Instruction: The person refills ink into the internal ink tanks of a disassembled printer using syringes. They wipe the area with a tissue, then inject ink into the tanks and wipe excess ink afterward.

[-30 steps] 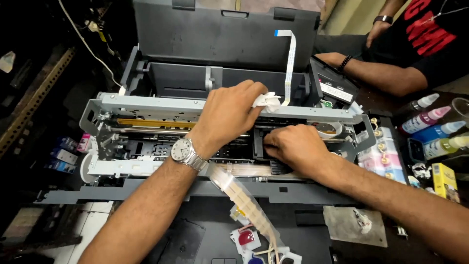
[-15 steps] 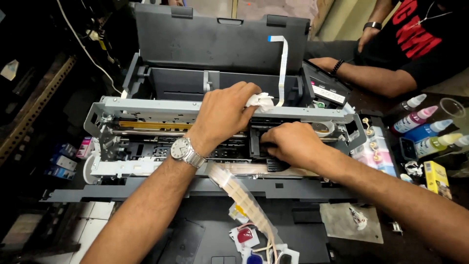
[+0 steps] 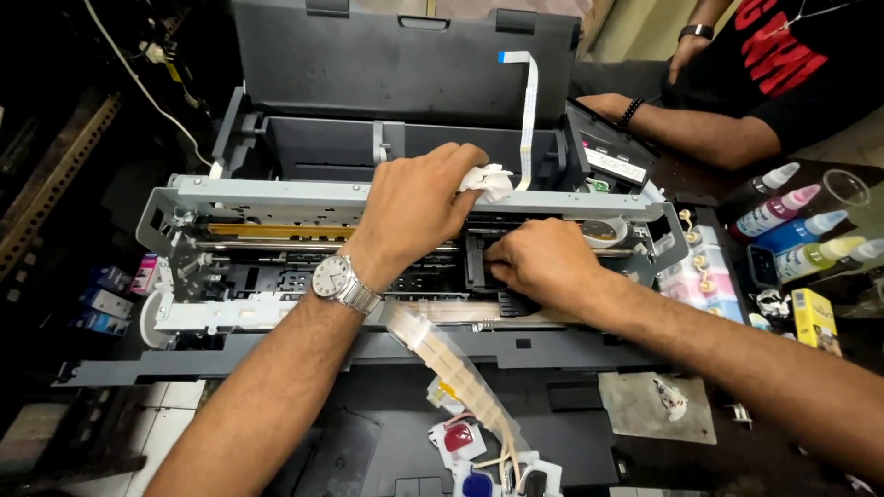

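Opened printer (image 3: 276, 198) on a dark bench, lid tilted up at the back, metal frame and rails bare across the middle.

Left hand (image 3: 414, 207) lies over the frame's top bar, fingers curled shut around a crumpled white tissue (image 3: 486, 181); the tissue pokes out past the fingertips, just beside a white flat ribbon cable (image 3: 528, 110) that stands up against the lid. Silver wristwatch (image 3: 336, 279) on that wrist.

Right hand (image 3: 543, 262) sits lower, right of centre, down in the printer's bay. Fingers bent and pressed against the black carriage (image 3: 479, 258), thumb side toward the left hand. Cannot tell if they actually pinch a part or only press on it; fingertips are hidden.

A bundle of thin ink tubes (image 3: 456, 368) runs out from under the hands toward the near edge, ending among small coloured ink cartridges (image 3: 460, 437).

To the right of the printer: a row of ink bottles (image 3: 792, 221) lying with caps in white, pink, blue and yellow, and a small yellow box (image 3: 815, 317) near the bench edge. A grey mat (image 3: 635, 405) lies in front of the printer on the right.

Far right, top: another person in a black shirt, forearm (image 3: 700, 133) resting on the bench, well apart from the working hands.
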